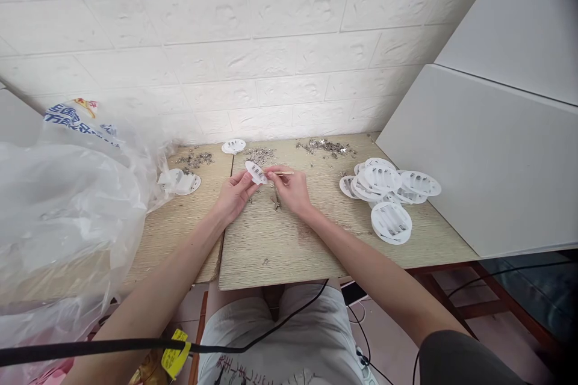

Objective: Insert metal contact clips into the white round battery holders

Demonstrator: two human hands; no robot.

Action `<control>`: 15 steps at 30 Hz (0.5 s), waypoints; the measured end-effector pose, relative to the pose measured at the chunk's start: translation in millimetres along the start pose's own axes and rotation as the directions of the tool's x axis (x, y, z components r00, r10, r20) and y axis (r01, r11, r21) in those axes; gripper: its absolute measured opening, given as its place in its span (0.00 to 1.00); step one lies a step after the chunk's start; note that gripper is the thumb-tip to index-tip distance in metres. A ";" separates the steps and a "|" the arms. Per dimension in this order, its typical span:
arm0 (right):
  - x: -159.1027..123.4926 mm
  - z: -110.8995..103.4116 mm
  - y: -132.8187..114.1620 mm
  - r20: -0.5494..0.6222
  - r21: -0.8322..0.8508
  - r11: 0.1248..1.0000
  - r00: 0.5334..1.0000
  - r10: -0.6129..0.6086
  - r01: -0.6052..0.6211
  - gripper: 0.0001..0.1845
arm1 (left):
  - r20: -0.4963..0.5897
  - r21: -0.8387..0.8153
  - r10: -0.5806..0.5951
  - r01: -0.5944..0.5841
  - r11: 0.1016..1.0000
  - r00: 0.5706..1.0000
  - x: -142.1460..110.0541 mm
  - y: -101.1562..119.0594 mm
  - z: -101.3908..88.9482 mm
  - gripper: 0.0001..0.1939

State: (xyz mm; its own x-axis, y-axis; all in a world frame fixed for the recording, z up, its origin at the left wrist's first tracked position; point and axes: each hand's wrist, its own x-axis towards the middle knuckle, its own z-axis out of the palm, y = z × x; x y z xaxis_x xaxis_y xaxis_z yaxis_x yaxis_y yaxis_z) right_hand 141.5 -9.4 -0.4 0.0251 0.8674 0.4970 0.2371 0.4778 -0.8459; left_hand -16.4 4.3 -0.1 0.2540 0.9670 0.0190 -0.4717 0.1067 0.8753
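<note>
My left hand point(235, 194) grips a white round battery holder point(256, 172) by its edge, tilted up off the table, with metal contacts showing in its slots. My right hand point(289, 188) is closed around a thin light-brown stick point(283, 172), its tip at the holder's right edge. Just below the hands lie a few small metal pieces point(276, 201). Behind the holder spreads a pile of small metal parts point(261, 155), and another white holder point(233, 146) lies near the wall.
A heap of white round holders point(382, 178) lies to the right, beside a grey panel point(487, 162). More metal parts point(327, 147) lie at the back; others point(195, 159) are at left. A large clear plastic bag point(67, 204) covers the left side. A black cable point(253, 343) crosses in front of my lap.
</note>
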 end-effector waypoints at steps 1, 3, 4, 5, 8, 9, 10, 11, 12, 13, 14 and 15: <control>0.0 0.1 0.4 -0.001 -0.008 1.000 1.000 -0.006 0.006 0.09 | 0.000 -0.002 0.000 0.000 1.000 1.000 0.0 -0.2 -0.2 0.14; -0.1 0.2 1.4 -0.001 -0.019 1.000 1.000 -0.013 0.013 0.10 | -0.007 0.000 0.000 0.000 1.000 1.000 -0.3 -0.6 -0.6 0.14; -0.2 0.2 1.9 -0.001 -0.026 1.000 1.000 -0.016 0.016 0.10 | -0.013 0.002 -0.001 0.001 1.000 1.000 -0.6 -0.8 -0.6 0.14; -0.4 0.2 2.5 -0.001 -0.034 0.999 1.000 -0.019 0.019 0.10 | -0.018 0.006 -0.002 0.002 1.000 1.000 -1.0 -0.9 -0.5 0.14; -1.5 0.2 3.6 0.005 -0.075 0.996 0.999 -0.043 0.044 0.10 | -0.011 0.025 0.014 -0.014 1.000 1.000 -1.8 -1.8 0.2 0.15; -1.8 0.2 3.9 0.013 -0.097 0.993 0.998 -0.061 0.062 0.10 | -0.005 0.034 0.022 -0.022 0.999 1.000 -1.8 -2.2 0.5 0.16; -2.0 0.3 4.1 0.024 -0.119 0.990 0.997 -0.077 0.079 0.10 | -0.002 0.047 0.029 -0.029 0.998 1.000 -1.7 -2.6 0.7 0.17; -1.8 0.3 4.3 0.037 -0.139 0.986 0.996 -0.086 0.091 0.09 | -0.001 0.060 0.034 -0.034 0.998 0.999 -1.4 -3.0 0.9 0.17; -1.1 0.4 4.6 0.049 -0.152 0.984 0.995 -0.083 0.089 0.09 | -0.005 0.074 0.037 -0.036 0.997 0.999 -1.1 -3.1 1.0 0.17; 0.1 0.3 5.0 0.055 -0.147 0.987 0.997 -0.063 0.070 0.09 | -0.009 0.087 0.038 -0.037 0.996 0.999 -0.7 -3.0 1.1 0.18; 1.9 0.0 5.5 0.060 -0.110 0.993 0.998 -0.030 0.036 0.09 | -0.007 0.097 0.039 -0.038 0.995 0.999 -0.3 -2.6 1.0 0.18; 4.1 -0.8 6.1 0.067 -0.040 0.999 0.998 0.009 -0.006 0.09 | 0.004 0.104 0.041 -0.041 0.994 0.999 0.1 -2.0 0.8 0.19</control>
State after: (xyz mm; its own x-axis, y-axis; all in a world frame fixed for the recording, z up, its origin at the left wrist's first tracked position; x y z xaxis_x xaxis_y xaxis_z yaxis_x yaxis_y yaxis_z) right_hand 143.8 -3.1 -3.4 -0.0376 0.8789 0.4754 0.2757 0.4664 -0.8405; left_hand -14.7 4.0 -1.4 0.2376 0.9697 0.0567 -0.3913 0.0421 0.9193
